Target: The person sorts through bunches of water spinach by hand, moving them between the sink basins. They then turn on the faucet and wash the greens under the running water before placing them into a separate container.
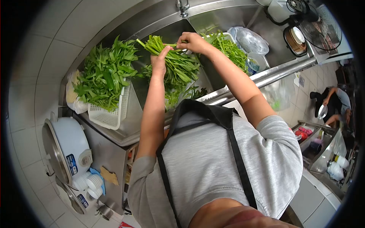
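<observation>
Over the sink basin my left hand (159, 62) is closed around a bunch of leafy green vegetables (178, 70), with its cut stems pointing up and left. Beside it, my right hand (193, 42) has its fingers pinched at a stem near the top of the bunch. Below the bunch, more greens (173, 98) lie in the basin. To the left, a heap of broad-leaved greens (104, 76) fills a white plastic basket (123, 108). Past my right forearm, thinner-stemmed greens (232, 51) lie in another white basket, partly hidden by that arm.
A faucet (183, 9) stands at the back of the steel sink (262, 71). On the right are a clear plastic bag (249, 40) and a fan (321, 28). A large rice cooker (70, 146) and stacked white cups (93, 182) stand at left. Another person (334, 102) sits far right.
</observation>
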A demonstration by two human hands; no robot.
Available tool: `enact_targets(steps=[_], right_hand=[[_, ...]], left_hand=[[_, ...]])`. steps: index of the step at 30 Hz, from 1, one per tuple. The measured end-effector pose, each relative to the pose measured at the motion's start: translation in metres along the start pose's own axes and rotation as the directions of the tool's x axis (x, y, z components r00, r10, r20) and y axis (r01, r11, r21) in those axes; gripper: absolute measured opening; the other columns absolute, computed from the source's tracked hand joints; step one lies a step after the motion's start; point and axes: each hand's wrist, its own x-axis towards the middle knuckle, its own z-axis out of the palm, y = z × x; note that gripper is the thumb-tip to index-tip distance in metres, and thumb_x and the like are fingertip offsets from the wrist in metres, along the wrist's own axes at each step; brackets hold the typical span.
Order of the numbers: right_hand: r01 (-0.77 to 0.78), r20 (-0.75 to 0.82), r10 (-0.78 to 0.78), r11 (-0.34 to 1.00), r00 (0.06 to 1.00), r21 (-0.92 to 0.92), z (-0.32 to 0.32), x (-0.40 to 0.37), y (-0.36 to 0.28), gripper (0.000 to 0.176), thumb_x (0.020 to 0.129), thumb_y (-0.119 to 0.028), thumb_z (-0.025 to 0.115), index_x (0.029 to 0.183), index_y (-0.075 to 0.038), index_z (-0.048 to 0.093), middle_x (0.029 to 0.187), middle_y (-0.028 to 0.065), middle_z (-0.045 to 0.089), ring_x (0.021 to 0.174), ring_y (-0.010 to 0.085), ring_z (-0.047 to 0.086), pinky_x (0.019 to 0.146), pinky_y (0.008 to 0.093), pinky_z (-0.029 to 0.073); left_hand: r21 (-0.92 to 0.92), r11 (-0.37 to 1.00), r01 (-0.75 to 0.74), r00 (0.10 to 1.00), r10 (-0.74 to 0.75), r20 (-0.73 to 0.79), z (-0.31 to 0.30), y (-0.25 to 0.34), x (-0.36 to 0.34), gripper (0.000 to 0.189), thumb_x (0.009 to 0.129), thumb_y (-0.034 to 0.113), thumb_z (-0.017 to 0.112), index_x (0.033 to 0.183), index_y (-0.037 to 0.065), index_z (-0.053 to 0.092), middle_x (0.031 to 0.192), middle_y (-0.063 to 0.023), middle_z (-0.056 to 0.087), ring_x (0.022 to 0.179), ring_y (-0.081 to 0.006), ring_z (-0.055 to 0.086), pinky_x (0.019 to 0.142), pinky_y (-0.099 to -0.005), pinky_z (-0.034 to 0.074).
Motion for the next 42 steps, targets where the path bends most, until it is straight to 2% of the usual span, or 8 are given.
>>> enact_targets(steps=[12, 18, 22, 25, 31, 33, 35, 42], right_hand=[[-0.428, -0.084, 0.438, 0.791, 0.895, -0.437, -0.085, -0.047, 0.086, 0.035, 0.068, -0.025, 0.068, 0.096, -0.005, 0.063, 0.089, 0.0164, 0.063, 0.083, 0.0288, 0.061, 0.074, 0.0363, 0.046], [-0.227, 0.315, 0.240, 0.971, 0.918, -0.078, -0.003, -0.014, 0.048, 0.030, 0.069, -0.020, 0.067, 0.096, -0.007, 0.063, 0.091, 0.0125, 0.064, 0.086, 0.0257, 0.059, 0.079, 0.0336, 0.044], [-0.284, 0.257, 0.304, 0.952, 0.917, -0.113, 0.003, 0.006, 0.047, 0.042, 0.069, -0.022, 0.068, 0.105, -0.003, 0.057, 0.094, 0.0123, 0.062, 0.087, 0.0208, 0.058, 0.080, 0.0303, 0.043], [-0.301, 0.199, 0.253, 0.916, 0.947, 0.265, 0.007, 0.023, 0.065, 0.027, 0.079, -0.016, 0.057, 0.101, -0.001, 0.058, 0.090, 0.0040, 0.061, 0.081, 0.0147, 0.056, 0.074, 0.0273, 0.044], [-0.684, 0.416, 0.568, 0.415, 0.710, 0.600, 0.084, 0.039, 0.105, 0.017, 0.084, -0.017, 0.049, 0.086, -0.003, 0.060, 0.065, 0.0051, 0.057, 0.060, 0.0170, 0.057, 0.049, 0.0270, 0.046], [-0.664, 0.322, 0.594, 0.725, 0.737, 0.183, 0.162, 0.023, 0.203, 0.022, 0.082, -0.019, 0.048, 0.073, -0.002, 0.060, 0.057, 0.0103, 0.056, 0.055, 0.0248, 0.059, 0.044, 0.0373, 0.046], [-0.929, 0.476, 0.814, 0.199, 0.334, 0.312, 0.253, -0.020, 0.298, 0.020, 0.078, -0.016, 0.050, 0.069, 0.000, 0.057, 0.062, 0.0170, 0.058, 0.059, 0.0317, 0.059, 0.049, 0.0459, 0.045], [-0.732, 0.378, 0.919, -0.179, 0.115, 0.658, 0.291, -0.115, 0.270, 0.021, 0.081, -0.015, 0.051, 0.096, 0.000, 0.057, 0.084, 0.0165, 0.058, 0.075, 0.0276, 0.059, 0.053, 0.0441, 0.047]], left_hand=[[-0.497, 0.838, 0.225, 0.974, -0.193, 0.116, -0.028, -0.017, -0.005, 0.029, 0.075, 0.013, 0.058, 0.102, 0.005, 0.054, 0.098, -0.0107, 0.058, 0.097, -0.0264, 0.053, 0.088, -0.0421, 0.042], [-0.502, 0.834, 0.229, 0.973, -0.215, 0.086, -0.032, -0.023, -0.003, 0.029, 0.073, 0.014, 0.055, 0.101, 0.004, 0.052, 0.088, -0.0077, 0.057, 0.093, -0.0256, 0.051, 0.090, -0.0400, 0.039], [-0.405, 0.869, 0.285, 0.956, -0.223, 0.192, -0.058, -0.014, -0.007, 0.027, 0.071, 0.012, 0.056, 0.096, 0.004, 0.052, 0.078, -0.0067, 0.054, 0.082, -0.0234, 0.054, 0.079, -0.0362, 0.044], [-0.171, 0.936, 0.308, 0.941, -0.274, 0.199, -0.083, -0.007, -0.012, 0.025, 0.070, 0.009, 0.059, 0.093, 0.002, 0.054, 0.078, -0.0075, 0.056, 0.074, -0.0210, 0.055, 0.070, -0.0336, 0.045], [0.233, 0.910, 0.342, 0.937, -0.349, -0.011, -0.079, -0.002, -0.037, 0.026, 0.068, 0.011, 0.064, 0.091, 0.001, 0.058, 0.079, -0.0059, 0.059, 0.074, -0.0175, 0.057, 0.069, -0.0319, 0.046], [0.447, 0.806, 0.389, 0.911, -0.410, -0.054, -0.084, -0.010, -0.041, 0.030, 0.066, 0.013, 0.067, 0.092, 0.001, 0.059, 0.084, -0.0055, 0.061, 0.076, -0.0150, 0.058, 0.072, -0.0296, 0.046], [0.490, 0.749, 0.446, 0.882, -0.462, -0.095, -0.088, -0.019, -0.046, 0.033, 0.065, 0.016, 0.069, 0.093, 0.002, 0.061, 0.088, -0.0055, 0.063, 0.079, -0.0139, 0.058, 0.073, -0.0284, 0.045], [0.679, 0.536, 0.502, 0.822, -0.540, -0.181, -0.105, -0.021, -0.053, 0.027, 0.069, 0.014, 0.068, 0.091, 0.000, 0.061, 0.081, -0.0063, 0.063, 0.076, -0.0124, 0.059, 0.070, -0.0274, 0.046]])
